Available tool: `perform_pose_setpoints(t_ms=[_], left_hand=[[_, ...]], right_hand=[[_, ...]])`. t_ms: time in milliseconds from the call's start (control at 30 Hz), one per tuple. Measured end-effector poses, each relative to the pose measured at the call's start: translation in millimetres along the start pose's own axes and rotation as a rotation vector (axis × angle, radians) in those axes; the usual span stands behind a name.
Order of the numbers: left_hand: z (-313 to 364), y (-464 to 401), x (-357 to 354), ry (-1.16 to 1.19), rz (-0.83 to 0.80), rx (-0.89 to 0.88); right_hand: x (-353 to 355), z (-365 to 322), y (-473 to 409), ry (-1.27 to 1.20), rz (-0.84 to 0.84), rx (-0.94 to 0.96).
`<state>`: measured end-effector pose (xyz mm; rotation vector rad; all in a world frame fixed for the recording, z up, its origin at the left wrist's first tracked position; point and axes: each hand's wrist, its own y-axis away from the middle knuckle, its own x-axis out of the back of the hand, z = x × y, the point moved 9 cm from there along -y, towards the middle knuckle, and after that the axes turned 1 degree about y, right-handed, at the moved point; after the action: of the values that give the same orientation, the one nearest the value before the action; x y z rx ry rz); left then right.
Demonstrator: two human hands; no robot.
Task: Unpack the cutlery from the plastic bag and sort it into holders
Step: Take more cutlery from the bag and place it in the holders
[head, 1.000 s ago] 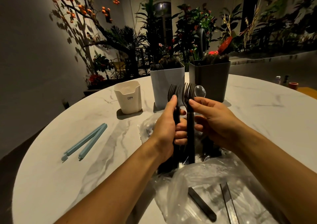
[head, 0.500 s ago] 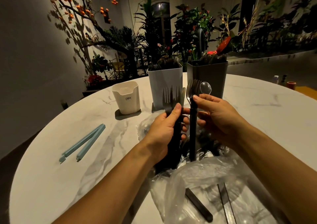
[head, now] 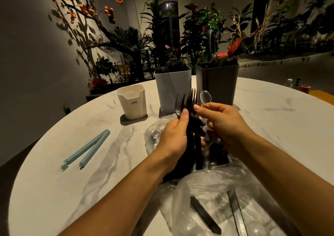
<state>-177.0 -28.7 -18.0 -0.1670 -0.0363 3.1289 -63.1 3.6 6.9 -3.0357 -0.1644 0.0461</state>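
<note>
Hands meet in the middle, above the plastic bag (head: 213, 196). The left hand (head: 176, 136) is wrapped round a bunch of black forks (head: 188, 102), which stand up with their prongs pointing at the top. The right hand (head: 222, 125) is curled round a clear spoon (head: 205, 97), and its first finger touches the forks just under the prongs. The two hands are very close, with the forks between them.

The bag lies crumpled on the white marble table (head: 81, 190), under both arms. More black handles (head: 206, 217) show through it near the bottom.

Behind the hands stand three holders. The light blue holder (head: 172, 91) and the dark grey holder (head: 217, 85) are tall and sit side by side, each with dark cutlery inside. The small cream holder (head: 132, 102) stands to their left. A blue bag clip (head: 86, 150) lies open on the table, well apart from the bag, on the left.
</note>
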Motion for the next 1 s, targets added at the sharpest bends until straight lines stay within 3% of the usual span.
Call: perform_pose_setpoints(t_ms=[167,600,767,1000], left_hand=[[8.1,2.1,3.5,0.024,0.033,-0.042],[1.7,4.6,-14.8,0.049,-0.123,0.003],[5.6,0.3,-11.3,0.112,-0.101,-0.006],[1.2,1.9,-14.1,0.049,-0.137,0.014]], right_hand=[[7.4,-3.8,-0.1,-0.132,0.020,-0.023],[-10.8,1.1,5.4,0.051,-0.115,0.015],[-4.0,-5.0,2.6,-0.058,-0.016,0.015],[-5.7,-8.4,5.9,-0.082,-0.029,0.034]])
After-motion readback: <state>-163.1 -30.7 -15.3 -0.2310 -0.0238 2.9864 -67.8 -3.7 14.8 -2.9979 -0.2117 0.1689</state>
